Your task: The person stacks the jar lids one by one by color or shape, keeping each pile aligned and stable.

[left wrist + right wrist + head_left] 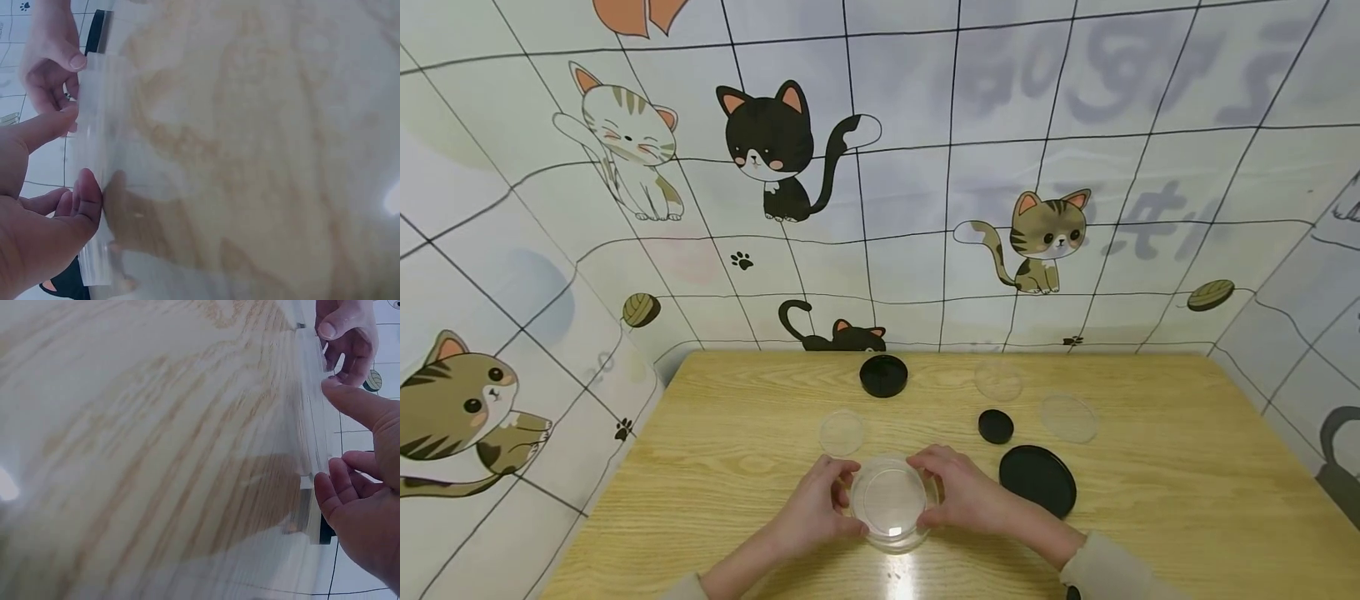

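Note:
A clear round dish (891, 492) sits over another clear round piece (897, 547), near the table's front. My left hand (827, 504) grips the dish by its left rim, thumb at the near side and fingers farther back. On the opposite rim my right hand (958, 492) holds it the same way. Seen edge-on in the left wrist view, the clear layers (94, 144) look stacked low on the tabletop. In the right wrist view the clear rim (310, 406) lies between both hands' fingertips. How many layers are stacked I cannot tell.
On the wooden table (737, 417) lie a large black disc (1037, 481), a small black disc (996, 426) and a black round dish (883, 376) at the back. Thin clear discs lie at left (842, 432), back (998, 380) and right (1070, 418). A cat-print cloth (910, 183) stands behind.

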`<state>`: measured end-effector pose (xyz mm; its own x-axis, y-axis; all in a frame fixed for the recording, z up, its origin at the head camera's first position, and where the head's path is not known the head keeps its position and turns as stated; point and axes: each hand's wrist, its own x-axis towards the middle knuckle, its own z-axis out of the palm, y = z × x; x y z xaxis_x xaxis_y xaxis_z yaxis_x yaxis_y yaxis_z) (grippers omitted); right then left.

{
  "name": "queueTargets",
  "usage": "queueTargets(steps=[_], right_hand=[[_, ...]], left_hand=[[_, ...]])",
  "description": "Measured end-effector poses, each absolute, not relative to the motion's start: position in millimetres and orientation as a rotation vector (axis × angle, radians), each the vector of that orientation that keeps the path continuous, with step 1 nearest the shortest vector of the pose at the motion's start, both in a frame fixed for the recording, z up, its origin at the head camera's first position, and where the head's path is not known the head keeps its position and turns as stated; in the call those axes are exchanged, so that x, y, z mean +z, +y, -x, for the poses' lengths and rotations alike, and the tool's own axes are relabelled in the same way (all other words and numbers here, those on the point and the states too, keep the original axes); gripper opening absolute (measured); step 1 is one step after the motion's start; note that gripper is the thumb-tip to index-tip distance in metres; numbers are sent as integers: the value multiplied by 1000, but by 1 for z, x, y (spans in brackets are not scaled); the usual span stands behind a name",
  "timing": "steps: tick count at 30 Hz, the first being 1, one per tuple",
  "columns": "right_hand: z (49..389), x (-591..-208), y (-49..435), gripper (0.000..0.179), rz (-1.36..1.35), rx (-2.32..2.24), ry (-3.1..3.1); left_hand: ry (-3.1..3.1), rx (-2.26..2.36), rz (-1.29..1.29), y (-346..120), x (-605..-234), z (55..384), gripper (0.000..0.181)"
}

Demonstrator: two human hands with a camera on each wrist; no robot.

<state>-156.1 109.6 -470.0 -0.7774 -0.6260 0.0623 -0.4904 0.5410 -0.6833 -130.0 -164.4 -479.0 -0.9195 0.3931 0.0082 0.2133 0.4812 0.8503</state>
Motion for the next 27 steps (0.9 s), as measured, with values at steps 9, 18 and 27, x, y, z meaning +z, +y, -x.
queueTargets(steps=[9, 18, 27], right_hand=[[166, -460, 125, 67, 869, -1179, 2593], [177, -443, 165, 68, 798, -1351, 2710], [187, -432, 200, 66, 803, -1454, 2851]], left_hand=[[2549, 1425, -526, -169, -461, 145, 74], [2568, 1517, -555, -149, -443, 171, 73], [2524, 1590, -659, -113, -433, 192, 73]])
